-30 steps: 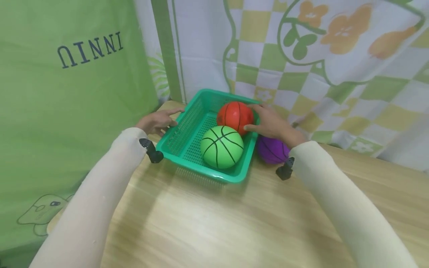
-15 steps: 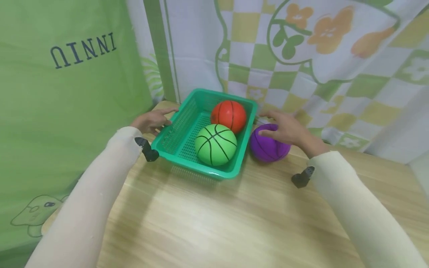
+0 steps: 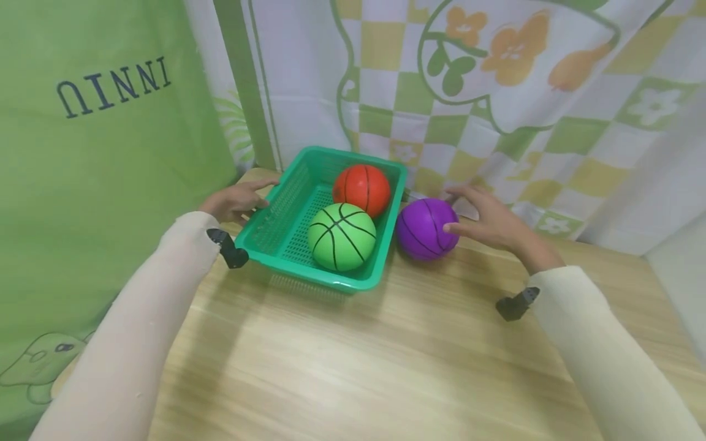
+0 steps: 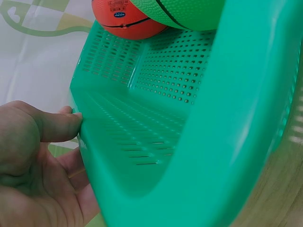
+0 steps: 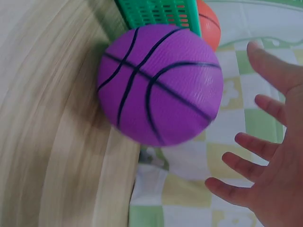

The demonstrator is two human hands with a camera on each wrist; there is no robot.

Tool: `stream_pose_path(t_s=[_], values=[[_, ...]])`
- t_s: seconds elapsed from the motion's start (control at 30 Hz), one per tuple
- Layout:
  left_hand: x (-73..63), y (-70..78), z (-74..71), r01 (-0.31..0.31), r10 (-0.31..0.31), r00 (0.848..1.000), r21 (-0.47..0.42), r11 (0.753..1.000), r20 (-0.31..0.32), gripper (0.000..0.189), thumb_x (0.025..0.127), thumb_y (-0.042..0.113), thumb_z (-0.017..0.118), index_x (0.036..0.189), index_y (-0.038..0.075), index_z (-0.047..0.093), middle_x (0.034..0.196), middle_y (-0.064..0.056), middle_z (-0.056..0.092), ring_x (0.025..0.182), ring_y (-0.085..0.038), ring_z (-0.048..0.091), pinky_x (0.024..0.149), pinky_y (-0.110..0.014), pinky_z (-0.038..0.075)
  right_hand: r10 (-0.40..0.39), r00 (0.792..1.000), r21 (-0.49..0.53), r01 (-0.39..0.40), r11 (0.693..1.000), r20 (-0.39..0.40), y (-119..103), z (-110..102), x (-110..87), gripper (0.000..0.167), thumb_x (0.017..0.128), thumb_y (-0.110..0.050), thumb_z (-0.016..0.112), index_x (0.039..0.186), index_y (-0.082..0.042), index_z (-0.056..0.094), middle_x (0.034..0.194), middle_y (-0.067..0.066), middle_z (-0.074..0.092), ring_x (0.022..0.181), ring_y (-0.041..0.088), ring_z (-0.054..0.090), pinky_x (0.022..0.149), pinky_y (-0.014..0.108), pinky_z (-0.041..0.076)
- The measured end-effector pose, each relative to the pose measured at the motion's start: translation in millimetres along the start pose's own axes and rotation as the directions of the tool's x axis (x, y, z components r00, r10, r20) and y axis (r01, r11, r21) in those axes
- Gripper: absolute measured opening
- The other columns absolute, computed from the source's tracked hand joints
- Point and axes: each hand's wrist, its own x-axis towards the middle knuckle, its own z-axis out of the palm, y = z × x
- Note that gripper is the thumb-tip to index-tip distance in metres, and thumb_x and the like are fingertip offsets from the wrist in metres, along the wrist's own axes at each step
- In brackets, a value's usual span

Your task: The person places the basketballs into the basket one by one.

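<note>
A green plastic basket (image 3: pixel 314 275) stands on the table with a red ball (image 3: pixel 361 190) and a light green ball (image 3: pixel 342 237) inside, both marked like basketballs. At its left side my left hand (image 3: pixel 236 199) holds the rim, thumb on the edge and other fingers against the outer wall, partly hidden in the left wrist view. Right of the basket lies a purple ball (image 3: pixel 427 228). My right hand (image 3: pixel 491 220) is just right of this ball, fingers spread; in the right wrist view a gap shows between ball and fingers (image 5: pixel 246 168).
The wooden table (image 3: pixel 353 355) extends in front of the basket and to the right. A patterned curtain (image 3: pixel 430 116) hangs directly behind, and a green cloth (image 3: pixel 110 153) hangs on the left. A pale wall (image 3: pixel 681 263) borders the table's right end.
My right hand has moved from the red ball in the basket to the right, past the purple ball. The left hand stays at the rim. The head view has shifted slightly right.
</note>
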Motion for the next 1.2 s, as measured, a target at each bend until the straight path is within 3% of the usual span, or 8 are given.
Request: stream_pose_path(t_s=[0.2, 0.4, 0.53, 0.63, 0.73, 0.83, 1.03, 1.2], values=[[-1.6, 1.4, 0.0, 0.007, -0.006, 0.999, -0.022, 1.000, 0.032, 0.069, 0.108, 0.005, 0.035, 0.162, 0.030, 0.000, 0.158, -0.032, 0.017, 0.137, -0.053, 0.032, 0.101, -0.061, 0.042, 0.090, 0.996, 0.112, -0.088, 0.990, -0.008, 15.3, -1.0, -20.2, 0.098, 0.086, -0.026, 0.080, 0.161, -0.012, 0.018, 0.159, 0.026, 0.018, 0.136, 0.055, 0.027, 0.101, 0.077, 0.026], [-0.8, 1.5, -1.5, 0.012, -0.011, 0.999, -0.018, 1.000, 0.040, 0.069, 0.108, 0.004, 0.035, 0.162, 0.028, 0.000, 0.157, -0.033, 0.018, 0.135, -0.052, 0.035, 0.100, -0.061, 0.043, 0.028, 0.999, 0.144, -0.023, 0.989, -0.028, 36.0, -0.8, -32.7, 0.109, 0.078, -0.015, 0.084, 0.160, -0.006, 0.013, 0.160, 0.027, 0.015, 0.136, 0.056, 0.024, 0.104, 0.072, 0.026], [1.7, 0.2, -2.0, 0.011, -0.011, 0.999, -0.009, 1.000, 0.038, 0.069, 0.108, 0.005, 0.036, 0.163, 0.028, 0.001, 0.155, -0.033, 0.022, 0.131, -0.050, 0.041, 0.098, -0.058, 0.046, 0.100, 0.995, 0.188, -0.101, 0.977, 0.015, 44.7, -0.4, -47.1, 0.110, 0.083, -0.019, 0.081, 0.162, -0.014, 0.004, 0.159, 0.030, 0.011, 0.134, 0.060, 0.025, 0.098, 0.077, 0.029], [2.6, -0.4, -2.4, 0.012, -0.012, 1.000, -0.005, 1.000, 0.029, 0.069, 0.108, 0.005, 0.036, 0.163, 0.029, 0.001, 0.154, -0.032, 0.024, 0.130, -0.049, 0.043, 0.097, -0.057, 0.047, 0.173, 0.984, 0.246, -0.179, 0.953, 0.044, 50.4, 1.5, -56.7, 0.108, 0.088, -0.022, 0.078, 0.162, -0.026, -0.001, 0.159, 0.031, 0.010, 0.135, 0.059, 0.025, 0.096, 0.078, 0.030], [2.6, -0.7, -2.9, 0.013, -0.013, 1.000, 0.013, 1.000, 0.026, 0.070, 0.108, 0.006, 0.037, 0.162, 0.030, 0.001, 0.154, -0.032, 0.025, 0.132, -0.049, 0.040, 0.099, -0.058, 0.045, 0.200, 0.978, 0.318, -0.209, 0.925, 0.060, 58.3, 6.7, -63.0, 0.105, 0.091, -0.020, 0.075, 0.161, -0.033, -0.002, 0.159, 0.030, 0.008, 0.137, 0.058, 0.022, 0.097, 0.077, 0.031], [1.6, -0.8, -3.1, 0.008, -0.008, 0.999, 0.020, 1.000, 0.039, 0.071, 0.108, 0.006, 0.037, 0.162, 0.030, -0.001, 0.154, -0.032, 0.026, 0.134, -0.050, 0.038, 0.100, -0.059, 0.043, 0.195, 0.978, 0.405, -0.206, 0.891, 0.068, 65.6, 15.2, -66.7, 0.103, 0.093, -0.015, 0.072, 0.161, -0.031, -0.004, 0.158, 0.030, 0.006, 0.137, 0.060, 0.020, 0.096, 0.075, 0.034], [-1.0, -0.2, -3.6, -0.006, 0.005, 0.998, 0.022, 1.000, 0.056, 0.072, 0.107, 0.005, 0.036, 0.162, 0.030, -0.003, 0.152, -0.033, 0.029, 0.133, -0.049, 0.040, 0.091, -0.052, 0.047, 0.131, 0.988, 0.590, -0.152, 0.793, 0.079, 68.7, 33.4, -58.4, 0.100, 0.094, -0.005, 0.065, 0.160, -0.022, -0.009, 0.158, 0.032, 0.001, 0.138, 0.060, 0.015, 0.091, 0.066, 0.046], [-1.8, -0.7, -3.0, -0.009, 0.009, 0.998, 0.008, 1.000, 0.059, 0.071, 0.107, 0.005, 0.035, 0.162, 0.029, -0.002, 0.153, -0.035, 0.025, 0.133, -0.051, 0.038, 0.097, -0.057, 0.045, 0.124, 0.989, 0.629, -0.144, 0.764, 0.076, 64.4, 43.8, -45.3, 0.101, 0.094, -0.007, 0.065, 0.160, -0.023, -0.010, 0.159, 0.029, 0.000, 0.140, 0.059, 0.014, 0.090, 0.065, 0.047]])
